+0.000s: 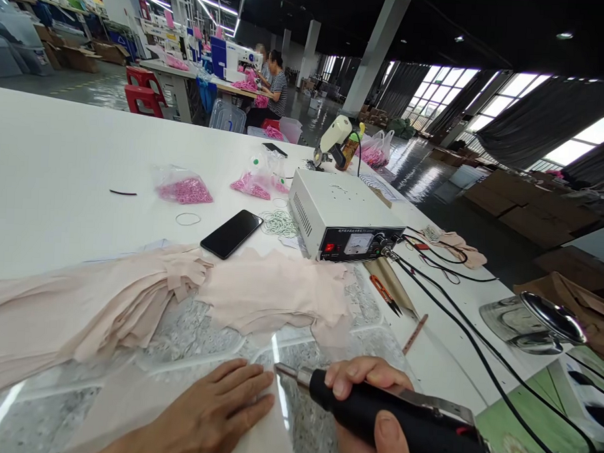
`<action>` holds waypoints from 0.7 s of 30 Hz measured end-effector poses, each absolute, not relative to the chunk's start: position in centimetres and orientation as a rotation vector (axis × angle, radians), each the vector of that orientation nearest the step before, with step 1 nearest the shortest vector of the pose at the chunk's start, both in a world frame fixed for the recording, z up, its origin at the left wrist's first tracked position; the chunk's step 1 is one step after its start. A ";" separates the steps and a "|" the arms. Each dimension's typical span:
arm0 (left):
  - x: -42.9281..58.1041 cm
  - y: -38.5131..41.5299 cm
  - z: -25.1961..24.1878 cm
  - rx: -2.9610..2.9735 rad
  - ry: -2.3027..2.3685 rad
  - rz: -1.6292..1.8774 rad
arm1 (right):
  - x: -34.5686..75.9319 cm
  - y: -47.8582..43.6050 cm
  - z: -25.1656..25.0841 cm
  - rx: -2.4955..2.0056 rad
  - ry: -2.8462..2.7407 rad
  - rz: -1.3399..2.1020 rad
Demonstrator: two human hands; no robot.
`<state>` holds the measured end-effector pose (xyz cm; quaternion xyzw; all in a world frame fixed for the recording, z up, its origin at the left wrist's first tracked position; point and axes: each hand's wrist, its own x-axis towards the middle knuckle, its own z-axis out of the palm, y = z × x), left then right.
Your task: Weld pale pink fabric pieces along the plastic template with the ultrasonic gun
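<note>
My left hand [214,409] lies flat, fingers stretched out, on a pale pink fabric piece [260,445] at the front of the marbled sheet [187,332]. In my right hand [369,396] is a black ultrasonic handpiece [398,418]. Its pointed metal tip reaches left, close to my left fingertips; whether it touches the fabric I cannot tell. Beyond my hands lies a stack of pale pink cut pieces [274,289]. A longer bunch of the same fabric [103,294] spreads to the left.
A control box [352,212] with a dial stands behind the fabric, black cables [457,333] running right. Around it are a phone [231,233], green elastic bands [279,223], bags of pink bits [186,188], orange thread snips [385,295] and a glass mug [528,323]. People [277,85] sit at sewing machines beyond.
</note>
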<state>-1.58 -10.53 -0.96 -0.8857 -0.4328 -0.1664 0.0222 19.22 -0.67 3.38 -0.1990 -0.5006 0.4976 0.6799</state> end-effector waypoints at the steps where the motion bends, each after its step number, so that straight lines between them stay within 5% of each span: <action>1: -1.6 -10.5 -0.9 -2.743 -1.339 -0.516 | 19.2 -0.7 3.4 -0.450 -1.128 1.118; 21: -1.8 -9.8 0.7 -2.706 -1.222 -0.451 | 19.0 -0.3 2.7 -0.420 -1.109 1.132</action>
